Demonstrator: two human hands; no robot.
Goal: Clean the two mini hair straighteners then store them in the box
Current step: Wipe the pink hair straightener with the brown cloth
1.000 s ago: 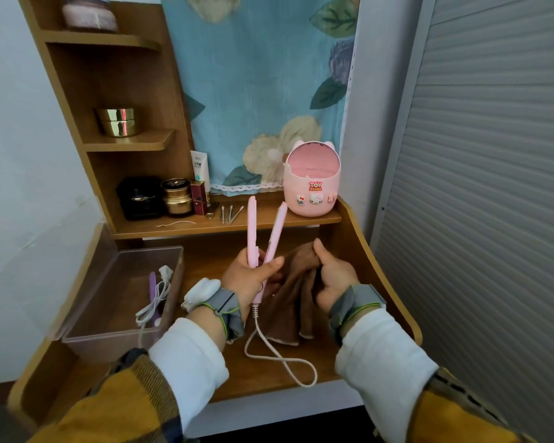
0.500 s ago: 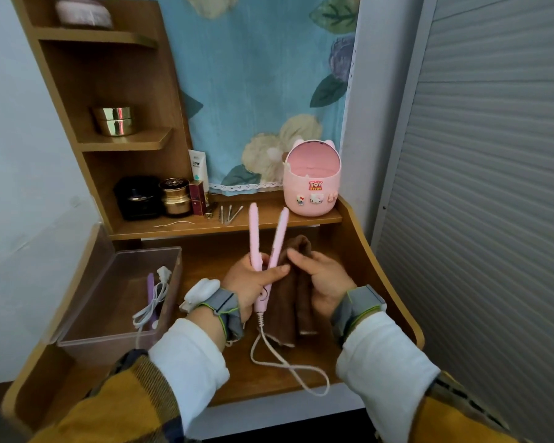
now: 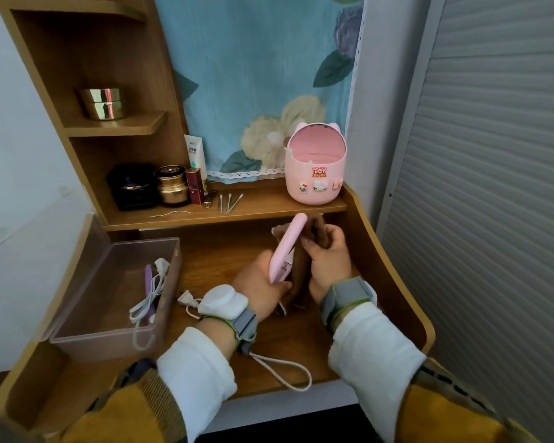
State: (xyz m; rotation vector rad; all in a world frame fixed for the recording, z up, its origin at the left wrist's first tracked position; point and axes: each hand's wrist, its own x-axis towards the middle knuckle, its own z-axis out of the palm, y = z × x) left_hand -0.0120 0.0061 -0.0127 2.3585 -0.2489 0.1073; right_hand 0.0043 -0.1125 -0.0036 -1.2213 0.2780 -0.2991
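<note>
— Holding what?
— My left hand (image 3: pixel 256 289) grips the slim pink hair straightener (image 3: pixel 287 247), tip at 1 o'clock; right hand (image 3: pixel 328 263) clutches brown cloth (image 3: pixel 319 231). The thin purple straightener (image 3: pixel 148 282): in clear plastic box (image 3: pixel 103 343), 9 o'clock.

**A dressing corner in a home**

A small wooden worktop (image 3: pixel 224 251) with corner shelves (image 3: pixel 115 127) carries beauty things: a gold jar (image 3: pixel 103 103), a black jar (image 3: pixel 131 187), a cream tube (image 3: pixel 195 151) and cotton swabs (image 3: pixel 229 202). A pink sticker-covered bin (image 3: pixel 314 167) stands before a floral cloth (image 3: pixel 253 75) hung on the wall, and a grey ribbed panel (image 3: pixel 493 187) closes the right side. Grooming gear fits too: the left hand (image 3: pixel 259 289) grips a pink mini hair straightener (image 3: pixel 285 247), the right hand (image 3: pixel 328 260) a brown cloth (image 3: pixel 320 231), near a clear plastic box (image 3: pixel 109 336).
</note>
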